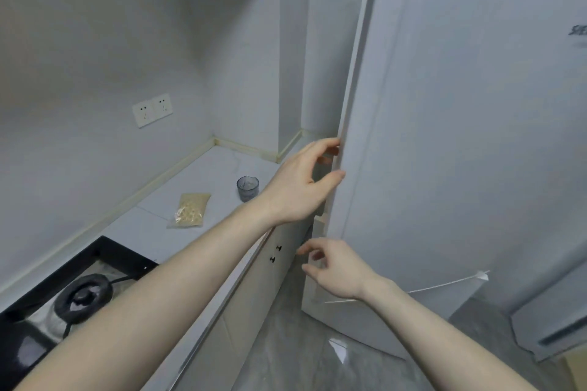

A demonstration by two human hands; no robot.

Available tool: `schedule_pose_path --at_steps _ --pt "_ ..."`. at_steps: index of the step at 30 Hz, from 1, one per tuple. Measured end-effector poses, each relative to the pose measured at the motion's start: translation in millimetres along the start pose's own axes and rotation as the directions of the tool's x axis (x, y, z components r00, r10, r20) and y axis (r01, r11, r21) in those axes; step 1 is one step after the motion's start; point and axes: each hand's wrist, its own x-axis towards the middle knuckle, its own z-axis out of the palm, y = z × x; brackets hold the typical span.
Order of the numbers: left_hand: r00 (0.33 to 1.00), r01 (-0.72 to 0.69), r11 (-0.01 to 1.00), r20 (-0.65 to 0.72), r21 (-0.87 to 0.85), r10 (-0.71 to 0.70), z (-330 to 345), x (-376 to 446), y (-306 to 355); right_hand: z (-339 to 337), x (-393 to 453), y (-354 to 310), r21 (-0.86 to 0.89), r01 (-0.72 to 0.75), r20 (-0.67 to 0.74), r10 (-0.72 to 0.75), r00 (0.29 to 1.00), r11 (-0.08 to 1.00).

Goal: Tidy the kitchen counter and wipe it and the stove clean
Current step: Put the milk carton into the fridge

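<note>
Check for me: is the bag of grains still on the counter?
Yes, the bag of grains lies flat on the counter, left of the cup.

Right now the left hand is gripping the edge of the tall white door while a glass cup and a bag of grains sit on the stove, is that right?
Not quite: the head view shows the glass cup and bag of grains on the counter, beside the stove. The left hand does grip the door edge.

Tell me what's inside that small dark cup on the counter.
The cup stands upright on the counter, beside a bag of pale bits. Its see-through dark wall shows greyish streaks only; any contents are too unclear to name.
</note>
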Motion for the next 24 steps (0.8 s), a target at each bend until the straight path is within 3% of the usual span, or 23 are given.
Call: schedule_pose_path --at_steps 5,11,17,24 --pt "0.993 0.005 0.999 -0.120 -0.045 -0.010 5.6 37.2 -24.9 -32.3 14.8 24.6 0.023 -0.047 -0.087 0.049 0.995 0.999" --pt "0.971 0.123 0.990 -0.197 -0.073 -0.135 11.0 86.8 -51.2 -66.3 36.9 55.5 0.027 -0.060 -0.141 0.063 0.988 0.998" --pt "0.947 0.190 0.982 -0.262 -0.003 -0.184 22.0 139.0 -73.9 -97.9 75.3 86.7 0.116 -0.014 -0.126 0.029 0.992 0.993" --pt "0.916 0.259 0.965 -0.326 0.031 -0.236 38.6 184.2 -94.9 -136.8 112.2 122.2 0.080 0.075 -0.082 -0.069 0.994 0.994"
